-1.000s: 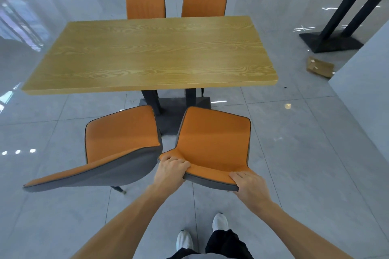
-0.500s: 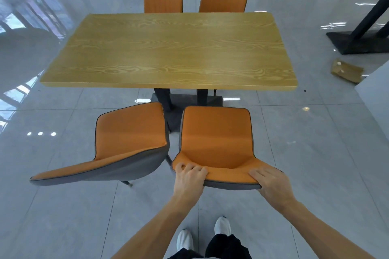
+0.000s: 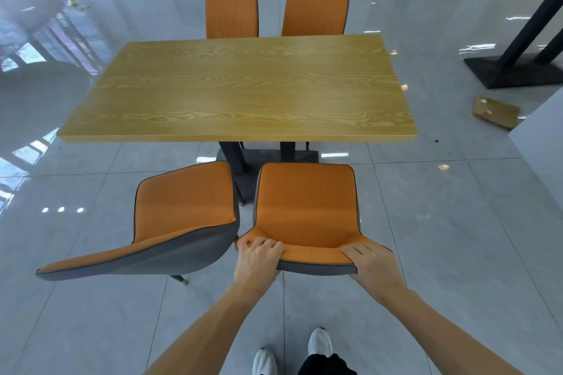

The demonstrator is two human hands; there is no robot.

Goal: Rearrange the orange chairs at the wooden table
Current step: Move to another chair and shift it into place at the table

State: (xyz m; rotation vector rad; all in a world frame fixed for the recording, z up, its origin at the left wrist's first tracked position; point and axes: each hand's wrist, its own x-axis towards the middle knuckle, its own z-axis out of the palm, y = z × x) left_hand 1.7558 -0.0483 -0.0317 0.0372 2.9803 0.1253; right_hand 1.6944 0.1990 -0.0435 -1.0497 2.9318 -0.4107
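Note:
The wooden table (image 3: 237, 88) stands in the middle of the view on a dark base. On its near side, the right orange chair (image 3: 306, 207) faces the table squarely, its seat just short of the table edge. My left hand (image 3: 259, 259) grips the left top corner of its backrest and my right hand (image 3: 371, 265) grips the right top corner. The left near orange chair (image 3: 179, 207) stands beside it, turned at an angle, with its grey-backed backrest swung out to the left. Two far orange chairs (image 3: 231, 9) (image 3: 315, 6) are tucked in behind the table.
Glossy grey tile floor all around. A second table's dark base (image 3: 515, 70) stands at the right, with a flat cardboard piece (image 3: 495, 111) on the floor near it and a white wall corner (image 3: 542, 137) at the right edge. My white shoes (image 3: 318, 342) are below.
The right near chair has been rotated from a tilt to face the table squarely, both hands staying on its backrest. My view has shifted and pulled back a little.

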